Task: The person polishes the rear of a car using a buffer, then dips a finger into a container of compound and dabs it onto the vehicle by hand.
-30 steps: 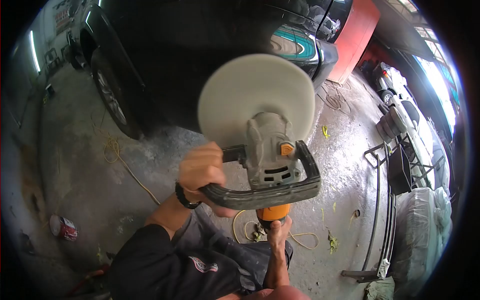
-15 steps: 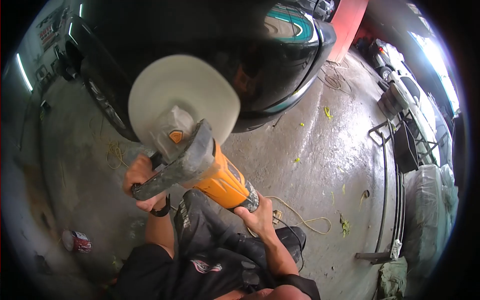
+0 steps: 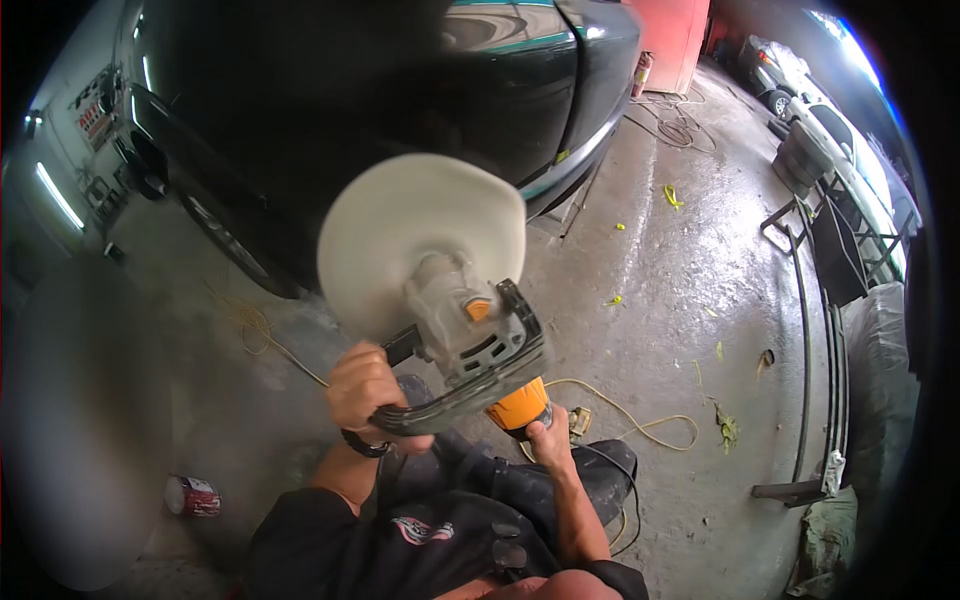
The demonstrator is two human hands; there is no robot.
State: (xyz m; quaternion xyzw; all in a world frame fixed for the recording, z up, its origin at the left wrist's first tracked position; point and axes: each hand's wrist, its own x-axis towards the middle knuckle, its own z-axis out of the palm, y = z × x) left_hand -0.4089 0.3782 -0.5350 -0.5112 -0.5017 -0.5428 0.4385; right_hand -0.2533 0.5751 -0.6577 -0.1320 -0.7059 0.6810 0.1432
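Observation:
My left hand (image 3: 367,392) is wrapped round the black loop handle at the left side of a polisher (image 3: 460,325), with a dark band at the wrist. My right hand (image 3: 550,437) grips the rear end of its orange body, thumb on top. The round whitish pad (image 3: 410,230) at the polisher's head looks blurred and stands in front of the lower part of a glossy black car (image 3: 510,120). Whether the pad touches the car I cannot tell.
A yellow cord (image 3: 655,425) lies on the floor (image 3: 640,340) right of my legs. At the left is a paint can (image 3: 193,496). Metal bars (image 3: 835,390) and plastic-wrapped items (image 3: 878,350) are at the right. A red panel (image 3: 672,40) and a white car (image 3: 840,140) stand farther back.
Since half a second ago the polisher has swung to the right and turned more upright, both hands still on it. The view has shifted, and a large blurred grey shape now shows at the left.

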